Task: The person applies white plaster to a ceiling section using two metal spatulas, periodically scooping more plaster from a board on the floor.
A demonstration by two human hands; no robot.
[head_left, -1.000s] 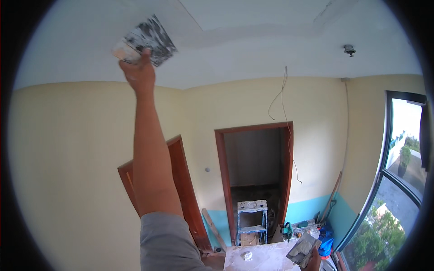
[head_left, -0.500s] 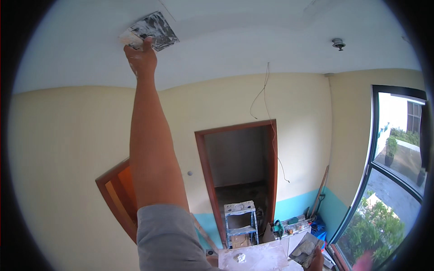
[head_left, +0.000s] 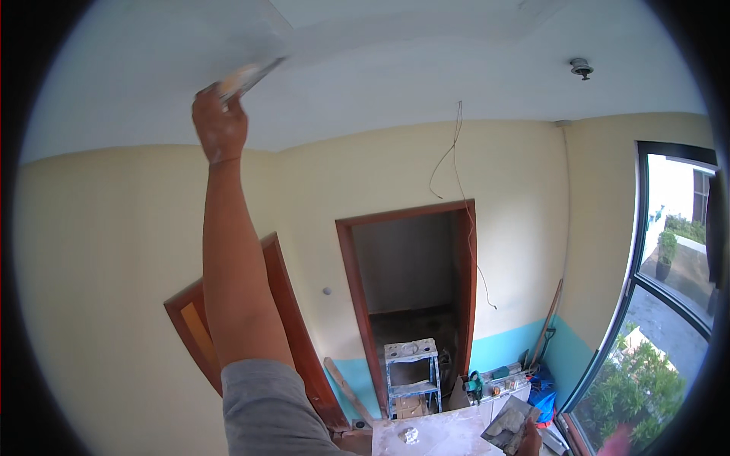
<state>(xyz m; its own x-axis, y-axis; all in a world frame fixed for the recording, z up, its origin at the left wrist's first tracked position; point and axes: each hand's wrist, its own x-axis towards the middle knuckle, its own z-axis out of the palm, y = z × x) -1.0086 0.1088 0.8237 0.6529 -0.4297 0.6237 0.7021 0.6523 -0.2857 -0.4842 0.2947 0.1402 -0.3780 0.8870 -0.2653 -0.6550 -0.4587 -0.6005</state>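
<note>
My left hand is raised high at the left, fingers closed round the pale handle of a wide putty knife. Its blade is seen nearly edge-on and blurred, close under the white ceiling; I cannot tell whether it touches. Low at the right, partly cut off by the lower edge, my right hand grips a flat, grey, putty-smeared plate. Beside it lies a pale board bearing a small white lump of putty.
A stained stepladder stands before a dark doorway with a brown frame. Loose wires hang from the ceiling, near a round metal fitting. Power tools lie by the far wall. A tall window is at the right.
My left hand has shifted slightly left and down, turning the putty knife from its broad, smeared face to nearly edge-on. The room has shifted slightly right in view.
</note>
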